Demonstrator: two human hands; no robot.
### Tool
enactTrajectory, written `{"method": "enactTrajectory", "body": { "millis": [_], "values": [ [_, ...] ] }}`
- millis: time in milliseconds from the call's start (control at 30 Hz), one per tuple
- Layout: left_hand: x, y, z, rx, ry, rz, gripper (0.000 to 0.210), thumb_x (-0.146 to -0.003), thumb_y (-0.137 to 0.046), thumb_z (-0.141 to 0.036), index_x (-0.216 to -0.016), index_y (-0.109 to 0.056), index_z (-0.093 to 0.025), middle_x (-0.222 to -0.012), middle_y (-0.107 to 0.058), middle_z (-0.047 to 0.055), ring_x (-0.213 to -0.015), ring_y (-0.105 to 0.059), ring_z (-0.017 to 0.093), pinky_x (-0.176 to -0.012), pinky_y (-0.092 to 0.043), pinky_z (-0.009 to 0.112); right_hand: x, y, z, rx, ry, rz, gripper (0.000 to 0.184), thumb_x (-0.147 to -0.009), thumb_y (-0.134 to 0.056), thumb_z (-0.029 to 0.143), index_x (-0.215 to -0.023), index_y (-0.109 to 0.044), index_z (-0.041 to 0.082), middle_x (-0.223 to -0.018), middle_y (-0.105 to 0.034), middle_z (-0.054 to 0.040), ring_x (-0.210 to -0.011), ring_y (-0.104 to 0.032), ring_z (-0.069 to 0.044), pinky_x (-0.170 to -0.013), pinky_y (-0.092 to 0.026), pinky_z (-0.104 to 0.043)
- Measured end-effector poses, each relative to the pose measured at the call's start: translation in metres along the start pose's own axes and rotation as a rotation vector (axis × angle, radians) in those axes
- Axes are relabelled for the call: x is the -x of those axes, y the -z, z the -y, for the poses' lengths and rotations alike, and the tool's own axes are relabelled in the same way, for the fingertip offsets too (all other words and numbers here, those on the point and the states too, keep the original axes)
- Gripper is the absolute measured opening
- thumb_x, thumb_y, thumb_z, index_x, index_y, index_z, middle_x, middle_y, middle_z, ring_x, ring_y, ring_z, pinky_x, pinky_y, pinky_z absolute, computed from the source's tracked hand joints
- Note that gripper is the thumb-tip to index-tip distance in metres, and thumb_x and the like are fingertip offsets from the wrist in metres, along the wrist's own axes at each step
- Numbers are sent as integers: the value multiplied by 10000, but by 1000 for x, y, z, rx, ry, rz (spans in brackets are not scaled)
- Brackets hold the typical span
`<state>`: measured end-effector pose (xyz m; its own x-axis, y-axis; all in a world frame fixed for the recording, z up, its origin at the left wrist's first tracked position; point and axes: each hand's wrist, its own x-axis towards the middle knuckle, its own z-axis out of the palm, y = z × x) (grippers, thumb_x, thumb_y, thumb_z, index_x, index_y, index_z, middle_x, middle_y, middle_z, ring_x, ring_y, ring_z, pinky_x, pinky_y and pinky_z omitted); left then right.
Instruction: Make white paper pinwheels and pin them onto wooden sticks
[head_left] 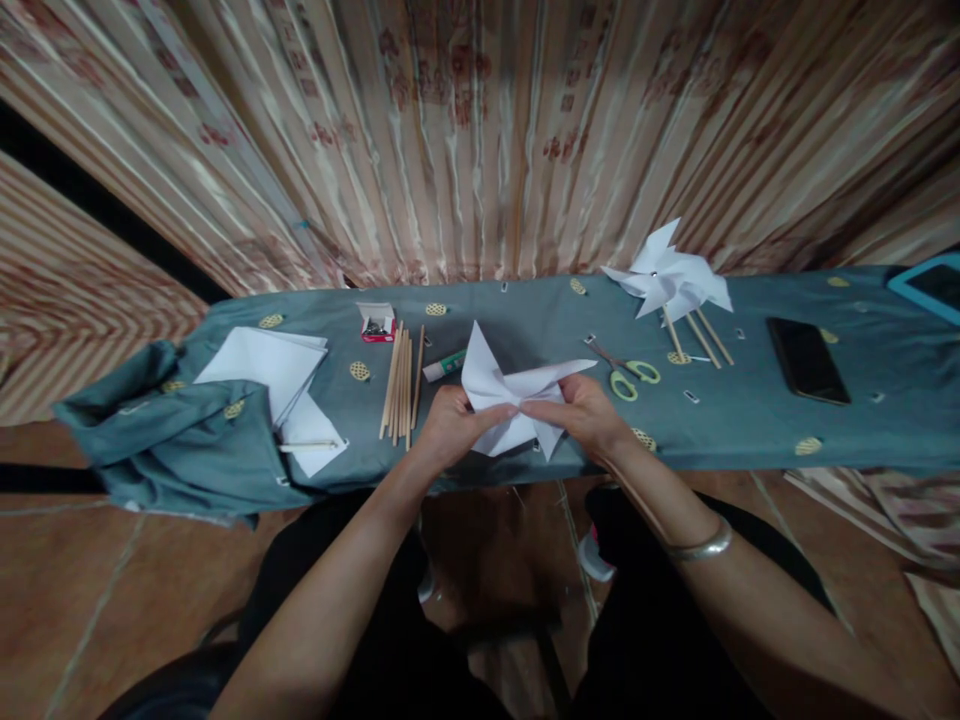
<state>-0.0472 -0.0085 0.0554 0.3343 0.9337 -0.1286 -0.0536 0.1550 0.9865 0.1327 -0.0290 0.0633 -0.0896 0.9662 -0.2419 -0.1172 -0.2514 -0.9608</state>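
A white paper pinwheel [491,372] without a stick is held over the front of the cloth-covered table. My left hand [450,425] grips its left side, the thumb pressed near the centre. From the other side my right hand [589,415] holds it too, its thumb meeting the left one at the middle. Fingers of both hands are partly hidden behind the paper. Just behind my left hand lies a glue stick [445,366]. Scissors [626,377] with green handles rest to the right of the pinwheel.
Wooden sticks [397,390] and a small open box of metal pins [377,323] lie left of centre. White paper sheets [259,365] and a pencil-like stick [309,446] are farther left. Finished pinwheels [667,275], a phone [808,360] and a blue-framed tablet [930,287] are at right.
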Motion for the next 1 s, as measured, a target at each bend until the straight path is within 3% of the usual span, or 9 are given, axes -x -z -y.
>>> {"method": "enactTrajectory", "body": {
  "millis": [400, 633, 767, 833, 900, 1000],
  "values": [
    [19, 16, -2, 83, 92, -131, 283, -542, -819, -323, -721, -755, -113, -709, -730, 54, -613, -626, 162, -598, -504, 275, -4, -27, -1, 60, -23, 65, 475, -528, -862, 404, -904, -733, 144, -876, -780, -81, -732, -716, -237, -685, -570, -348],
    [23, 27, -2, 117, 50, -207, 210, -532, -797, -274, -661, -725, -125, -693, -708, 36, -646, -624, 164, -630, -523, 281, -10, -46, 2, 41, -69, 117, 469, -527, -870, 391, -901, -729, 146, -858, -781, -74, -723, -714, -226, -679, -565, -332],
    [20, 37, -5, 166, 12, -240, 256, -540, -792, -264, -752, -747, -128, -767, -741, 47, -712, -666, 195, -688, -553, 311, -16, -51, 11, -7, -73, 162, 455, -529, -891, 365, -916, -731, 185, -878, -779, -48, -756, -715, -205, -722, -566, -322],
    [16, 47, -8, 184, 17, -323, 259, -543, -799, -262, -757, -744, -127, -787, -751, 60, -739, -682, 215, -714, -566, 332, -21, -50, 15, -27, -25, 139, 433, -556, -889, 370, -932, -736, 220, -922, -775, -33, -801, -712, -185, -783, -556, -314],
    [10, 64, -12, 196, 0, -479, 232, -531, -813, -257, -700, -726, -125, -751, -747, 76, -723, -686, 227, -705, -573, 341, -29, -50, 16, -9, 41, 76, 385, -607, -866, 401, -935, -743, 242, -944, -770, -28, -838, -704, -175, -839, -540, -320],
    [2, 97, -20, 282, -186, -763, 293, -518, -829, -246, -763, -733, -117, -816, -755, 85, -775, -705, 230, -759, -578, 340, -46, -53, 9, 75, 128, 14, 314, -653, -831, 433, -888, -752, 239, -902, -766, -34, -841, -695, -182, -863, -529, -350]
  ]
}}
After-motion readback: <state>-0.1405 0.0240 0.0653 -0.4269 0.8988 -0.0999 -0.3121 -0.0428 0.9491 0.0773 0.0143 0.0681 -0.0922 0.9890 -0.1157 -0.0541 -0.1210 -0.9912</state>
